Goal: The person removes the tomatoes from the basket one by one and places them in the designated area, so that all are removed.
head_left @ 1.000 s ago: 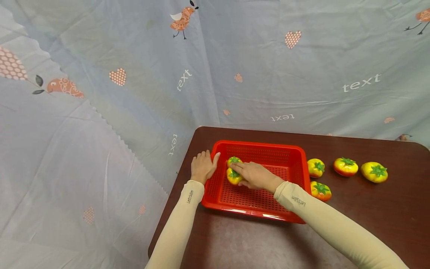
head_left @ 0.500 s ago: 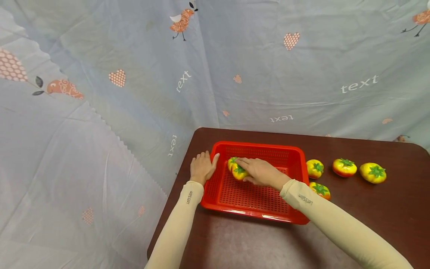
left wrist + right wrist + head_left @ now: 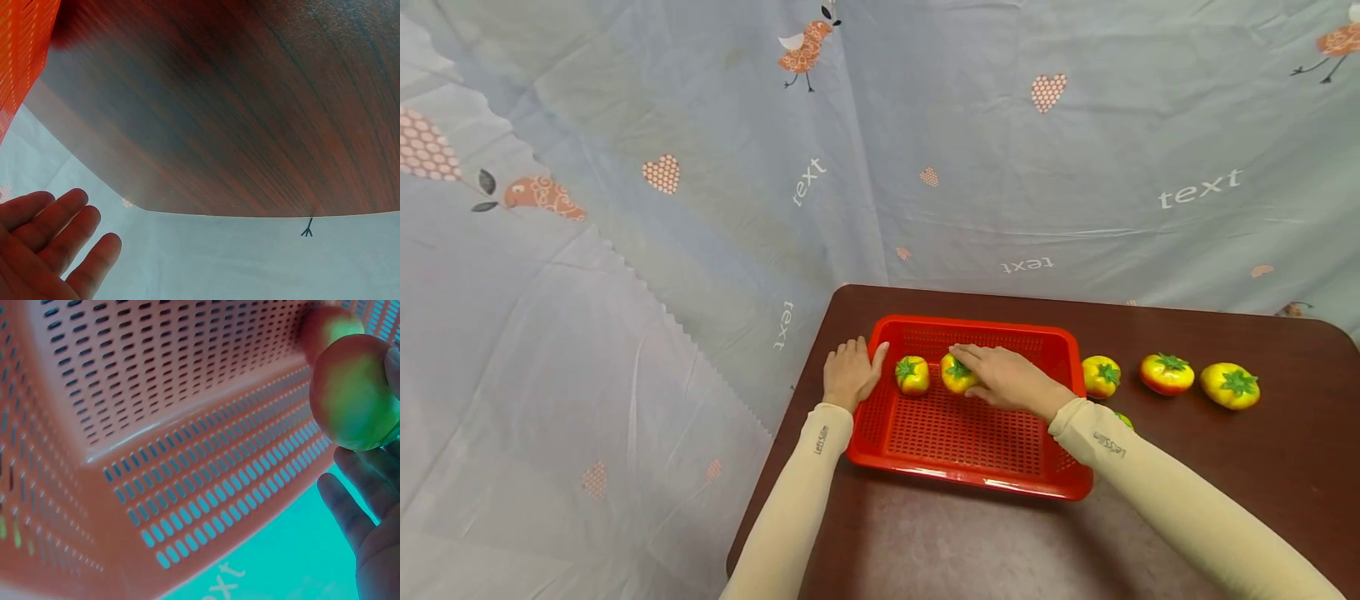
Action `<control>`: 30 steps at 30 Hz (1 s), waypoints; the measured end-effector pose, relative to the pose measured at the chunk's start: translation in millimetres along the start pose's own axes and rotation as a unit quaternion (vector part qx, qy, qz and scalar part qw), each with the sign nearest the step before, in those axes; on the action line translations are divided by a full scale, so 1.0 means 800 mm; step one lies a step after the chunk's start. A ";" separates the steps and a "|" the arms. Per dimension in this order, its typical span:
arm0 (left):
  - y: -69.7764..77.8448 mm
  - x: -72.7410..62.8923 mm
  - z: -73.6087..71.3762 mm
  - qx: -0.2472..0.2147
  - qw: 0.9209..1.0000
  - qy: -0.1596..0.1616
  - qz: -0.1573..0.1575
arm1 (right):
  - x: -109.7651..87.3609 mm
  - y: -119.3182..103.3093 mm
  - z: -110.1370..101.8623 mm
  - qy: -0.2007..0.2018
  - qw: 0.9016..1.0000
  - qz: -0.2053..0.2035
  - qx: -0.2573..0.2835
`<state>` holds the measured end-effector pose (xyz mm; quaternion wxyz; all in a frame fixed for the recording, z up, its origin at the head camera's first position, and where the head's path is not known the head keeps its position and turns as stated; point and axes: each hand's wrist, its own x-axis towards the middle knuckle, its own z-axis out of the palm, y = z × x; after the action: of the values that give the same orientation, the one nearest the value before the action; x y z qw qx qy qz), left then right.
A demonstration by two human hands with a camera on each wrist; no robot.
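Note:
A red plastic basket (image 3: 970, 477) with slotted walls stands on the dark wooden table. Inside it, my right hand (image 3: 1009, 379) grips a yellow-and-red tomato (image 3: 955, 375) with a green leafy top. The right wrist view shows the held tomato (image 3: 353, 394) between thumb and fingers, away from the basket wall. A second tomato (image 3: 912, 377) sits to the left in the basket, apart from the held one. My left hand (image 3: 848, 373) lies at the basket's left rim, thumb spread from the extended fingers; in the left wrist view its fingers (image 3: 69, 231) appear relaxed, holding nothing.
Right of the basket, several more tomatoes lie on the table: one beside the rim (image 3: 1102, 377), two farther right (image 3: 1167, 374), and one mostly hidden by my right sleeve (image 3: 1138, 467). A patterned curtain (image 3: 970, 167) hangs behind and left of the table.
My right hand has moved right with a tomato in its grip, away from the other tomato, which now sits slightly farther left. The left hand stays at the rim.

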<state>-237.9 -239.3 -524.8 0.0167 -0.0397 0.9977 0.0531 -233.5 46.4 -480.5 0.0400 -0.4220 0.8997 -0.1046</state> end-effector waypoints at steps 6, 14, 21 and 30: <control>-0.001 0.000 0.000 0.004 1.000 0.006 0.003 | -0.011 0.010 -0.011 0.006 1.000 0.011 0.009; -0.001 -0.001 -0.001 -0.003 1.000 0.004 0.003 | -0.022 0.019 -0.013 0.016 1.000 0.017 0.006; -0.002 0.001 0.002 -0.007 1.000 0.011 0.006 | -0.033 0.027 -0.012 0.015 1.000 0.024 -0.001; -0.002 0.001 0.002 -0.006 1.000 0.005 0.005 | -0.048 0.038 -0.016 0.021 0.999 0.029 -0.007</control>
<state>-238.8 -240.8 -526.4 0.0112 -0.0346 0.9976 0.0590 -233.5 96.9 -475.4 0.0210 -0.3937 0.9129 -0.1056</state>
